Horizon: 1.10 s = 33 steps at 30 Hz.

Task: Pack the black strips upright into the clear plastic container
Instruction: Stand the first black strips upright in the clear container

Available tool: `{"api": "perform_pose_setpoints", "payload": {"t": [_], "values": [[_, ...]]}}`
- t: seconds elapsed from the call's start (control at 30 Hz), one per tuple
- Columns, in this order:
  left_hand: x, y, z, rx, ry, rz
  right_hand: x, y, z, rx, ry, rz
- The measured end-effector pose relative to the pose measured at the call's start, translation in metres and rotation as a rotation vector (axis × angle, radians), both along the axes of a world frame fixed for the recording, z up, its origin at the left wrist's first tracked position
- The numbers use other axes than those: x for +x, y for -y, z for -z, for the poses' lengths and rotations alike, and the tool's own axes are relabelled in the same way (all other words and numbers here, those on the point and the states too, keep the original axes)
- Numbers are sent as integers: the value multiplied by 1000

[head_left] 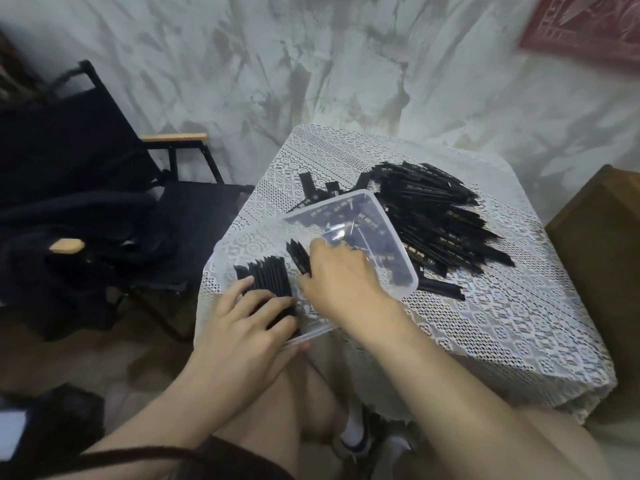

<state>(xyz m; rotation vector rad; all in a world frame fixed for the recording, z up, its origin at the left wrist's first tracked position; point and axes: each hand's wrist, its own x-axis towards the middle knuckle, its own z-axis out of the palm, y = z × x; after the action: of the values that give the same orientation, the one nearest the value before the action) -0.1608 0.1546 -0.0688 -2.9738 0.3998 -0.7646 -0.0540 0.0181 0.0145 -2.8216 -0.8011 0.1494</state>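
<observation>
The light was dim and soft, spread evenly, with only faint shadows. The pale wall (pixel 311 64) and the lace-covered surface (pixel 502 323) showed brightest, while the black chair (pixel 86 161) sank into murk. A small glint sat on the clear plastic container (pixel 403 252). The edges bowed outward, and the red cloth (pixel 588 26) in the corner was smeared.

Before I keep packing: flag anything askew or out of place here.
The clear container sits askew: its far side lies on the loose strip pile, and its near corner seems to overhang the table edge by the left hand. It could tip.
</observation>
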Motion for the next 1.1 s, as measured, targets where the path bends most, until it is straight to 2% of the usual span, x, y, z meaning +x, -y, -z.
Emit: {"api": "perform_pose_setpoints", "payload": {"t": [0.27, 0.73, 1.1], "values": [[-4, 1, -4, -78, -22, 5, 14, 6, 9, 37, -220, -23], [-3, -1, -7, -46, -60, 18, 24, 6, 21, 199, -393, -19], [-4, -2, -10, -20, -56, 49, 25, 9, 25, 233, -442, -7]]}}
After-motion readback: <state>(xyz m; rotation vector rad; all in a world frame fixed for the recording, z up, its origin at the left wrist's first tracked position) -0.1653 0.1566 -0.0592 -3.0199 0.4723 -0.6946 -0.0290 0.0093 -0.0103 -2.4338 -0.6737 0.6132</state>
